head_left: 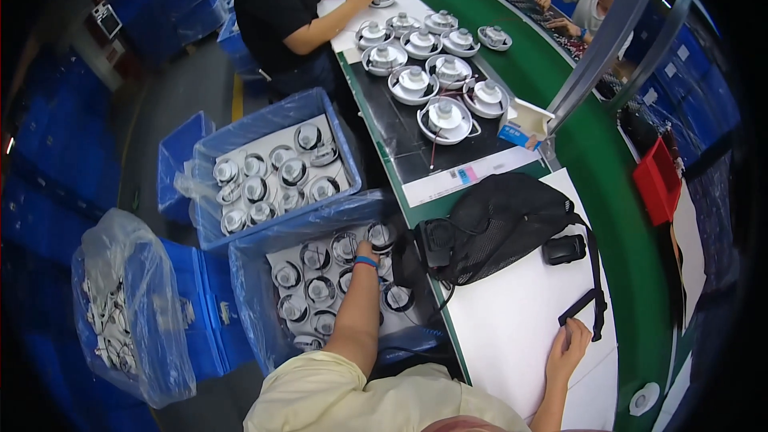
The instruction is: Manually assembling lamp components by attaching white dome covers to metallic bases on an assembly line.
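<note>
My left hand (367, 250), with a blue band at its wrist, reaches down into the nearer blue bin (250, 292). It is at a white round part with a dark ring (380, 234) near the bin's far right corner. The fingers are mostly hidden, so their grip does not show. Several similar white round parts with dark wires, such as one part (321, 291), lie on a pale sheet in this bin. My right hand (570, 342) rests on the white tabletop (504, 328), fingers slightly bent and apart, beside the end of a black strap (578, 306).
A black mesh bag (512, 228) and a small black case (564, 250) lie on the table. Beyond them are several white round assemblies (446, 117) and a small open box (526, 123). Another blue bin (210, 220) holds similar parts. Co-workers sit at far left (280, 8) and far right (582, 0).
</note>
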`<state>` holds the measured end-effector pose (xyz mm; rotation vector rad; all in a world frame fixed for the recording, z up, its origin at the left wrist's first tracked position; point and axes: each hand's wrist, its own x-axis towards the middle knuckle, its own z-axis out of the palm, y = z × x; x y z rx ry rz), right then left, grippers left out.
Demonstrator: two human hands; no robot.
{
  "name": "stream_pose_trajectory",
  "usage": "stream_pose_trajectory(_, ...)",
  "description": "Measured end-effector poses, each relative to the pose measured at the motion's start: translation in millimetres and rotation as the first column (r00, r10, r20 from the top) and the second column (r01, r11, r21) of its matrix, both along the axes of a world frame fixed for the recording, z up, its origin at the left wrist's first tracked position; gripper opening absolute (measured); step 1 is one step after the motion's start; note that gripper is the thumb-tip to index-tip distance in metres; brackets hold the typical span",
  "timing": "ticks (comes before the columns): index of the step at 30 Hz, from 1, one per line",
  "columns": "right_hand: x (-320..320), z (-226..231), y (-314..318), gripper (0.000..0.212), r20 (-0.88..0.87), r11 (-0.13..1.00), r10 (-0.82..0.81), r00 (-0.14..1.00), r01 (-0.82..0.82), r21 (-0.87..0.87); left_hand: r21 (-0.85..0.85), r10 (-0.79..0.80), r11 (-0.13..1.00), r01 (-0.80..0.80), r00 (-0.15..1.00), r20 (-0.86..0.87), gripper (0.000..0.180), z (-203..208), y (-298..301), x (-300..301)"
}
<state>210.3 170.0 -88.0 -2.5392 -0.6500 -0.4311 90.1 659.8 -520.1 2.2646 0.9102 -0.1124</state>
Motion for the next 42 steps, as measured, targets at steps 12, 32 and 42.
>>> stream_pose_trajectory(12,1.2,4.1,0.2,0.022,-0.018,1.0,0.013,1.0,-0.013,-0.003,-0.826,0.731,0.174,-0.537,0.633,-0.257,0.019,7.8,-2.8,38.0)
stream_pose_trajectory(32,-6.6,96.1,129.5,0.033,-0.258,0.652,0.59,0.765,-0.263,0.711,-0.836,0.735,0.525,0.156,0.412,0.539,0.046,443.8,-62.1,-79.7)
stream_pose_trajectory(42,-35.4,79.6,145.5,0.053,-0.666,0.65,0.74,0.093,0.155,0.744,-0.821,0.373,0.223,0.526,0.732,0.57,0.072,486.7,-169.5,-42.2)
